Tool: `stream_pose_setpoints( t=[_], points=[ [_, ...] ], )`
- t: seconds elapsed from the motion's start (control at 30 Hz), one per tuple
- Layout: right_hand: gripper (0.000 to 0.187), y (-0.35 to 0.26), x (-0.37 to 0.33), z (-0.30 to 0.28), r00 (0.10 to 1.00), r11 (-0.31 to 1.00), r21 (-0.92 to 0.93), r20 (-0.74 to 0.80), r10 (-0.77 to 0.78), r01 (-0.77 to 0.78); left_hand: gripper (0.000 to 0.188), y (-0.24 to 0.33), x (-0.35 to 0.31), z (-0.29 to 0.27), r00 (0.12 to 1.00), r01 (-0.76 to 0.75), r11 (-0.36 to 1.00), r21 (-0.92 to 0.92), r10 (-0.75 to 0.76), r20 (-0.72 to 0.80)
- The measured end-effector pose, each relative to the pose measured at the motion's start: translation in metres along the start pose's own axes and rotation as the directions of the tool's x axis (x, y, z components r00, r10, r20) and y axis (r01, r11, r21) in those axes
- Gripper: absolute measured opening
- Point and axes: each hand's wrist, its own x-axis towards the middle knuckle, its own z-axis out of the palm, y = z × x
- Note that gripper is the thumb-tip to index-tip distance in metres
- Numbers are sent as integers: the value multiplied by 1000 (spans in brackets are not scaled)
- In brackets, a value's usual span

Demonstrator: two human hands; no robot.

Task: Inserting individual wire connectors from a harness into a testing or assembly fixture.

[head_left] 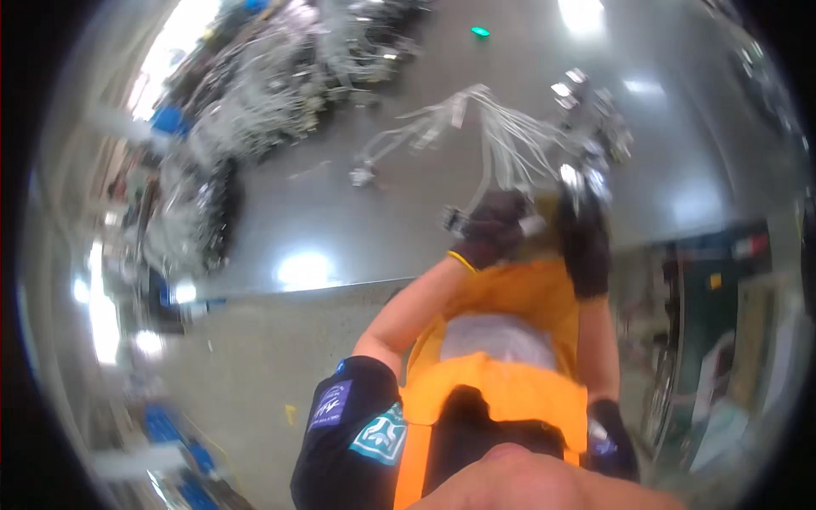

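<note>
A bundle of thin white wires (pixel 507 136) lies on the grey metal tabletop in front of me, fanning out from a bend at its far end. One branch runs left to a small shiny end piece (pixel 362 175). My left hand (pixel 495 226), in a dark glove, is closed around the near ends of the wires, and a small grey piece (pixel 455 221) shows beside its fingers. My right hand (pixel 585 246), also gloved, points away from me at the shiny metallic pieces (pixel 599 119) at the bundle's right side. Motion smears its fingers, so its grip is unclear.
A large heap of white wires with shiny ends (pixel 263 93) covers the table's far left. A green light spot (pixel 480 32) shows on the tabletop (pixel 340 221). An orange apron (pixel 489 387) hangs at my front, by the table's near edge. Shelving (pixel 714 289) stands at the right.
</note>
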Motion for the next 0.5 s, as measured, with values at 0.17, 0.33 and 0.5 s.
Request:
stream_pose_setpoints(
  t=[0.17, 0.33, 0.5],
  points=[
    [21, 10, 36, -6, 879, 643, 687, -12, 476, -339, 44, -14, -1, 19, 930, -205, 825, 527, 331, -157],
    [24, -5, -8, -22, 582, -249, 836, 525, 621, -489, 52, -20, 7, 18, 972, -69, 996, 63, 81, -218],
    [27, -28, -39, -21, 621, 114, 744, 451, 641, -658, 54, 21, 13, 30, 990, -36, 929, 368, 83, -113]
  ],
)
